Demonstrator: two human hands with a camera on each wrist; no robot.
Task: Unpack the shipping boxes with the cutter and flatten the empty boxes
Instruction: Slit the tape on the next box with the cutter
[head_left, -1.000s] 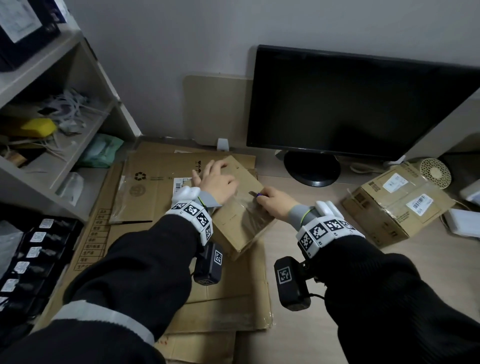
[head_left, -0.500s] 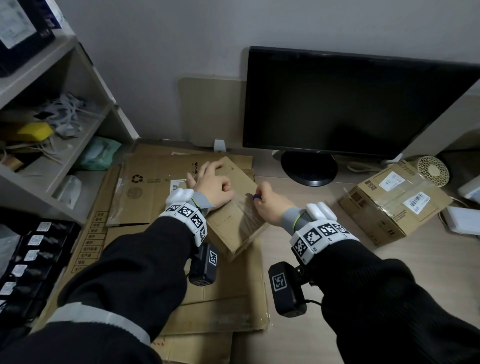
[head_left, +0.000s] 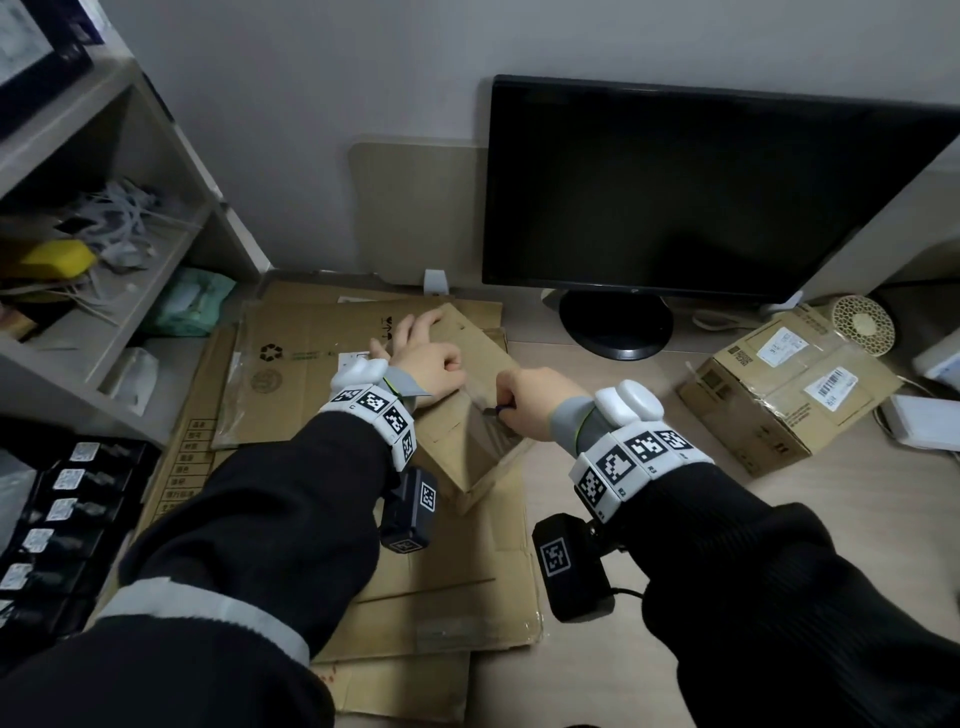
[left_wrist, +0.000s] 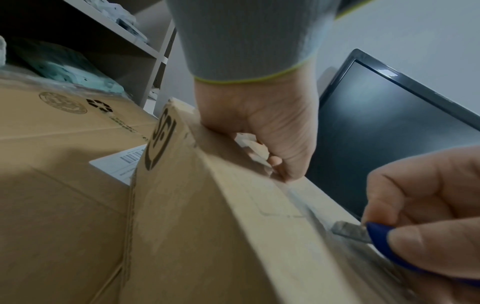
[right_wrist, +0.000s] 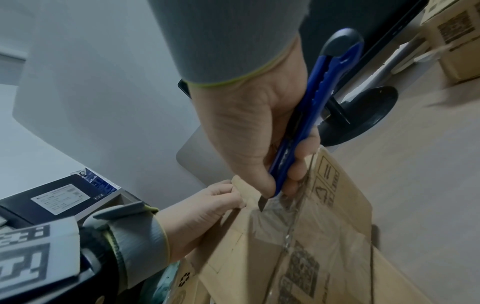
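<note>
A small cardboard box (head_left: 467, 431) stands tilted on flattened cardboard in front of me. My left hand (head_left: 423, 353) holds it down from above, fingers curled over its far edge (right_wrist: 221, 197). My right hand (head_left: 530, 402) grips a blue cutter (right_wrist: 319, 107). The short blade (right_wrist: 262, 204) touches the clear tape on the box's top seam. In the left wrist view the blade tip (left_wrist: 348, 231) lies on the taped edge of the box (left_wrist: 207, 226), just right of my left hand (left_wrist: 259, 123).
A second taped box (head_left: 784, 384) with labels sits on the desk to the right. A black monitor (head_left: 675, 197) stands behind. Flattened cartons (head_left: 311, 353) cover the desk's left side. A shelf unit (head_left: 104, 208) with clutter rises at far left.
My right hand has drawn the cutter a short way toward me along the taped seam. My left hand has stayed on the box top.
</note>
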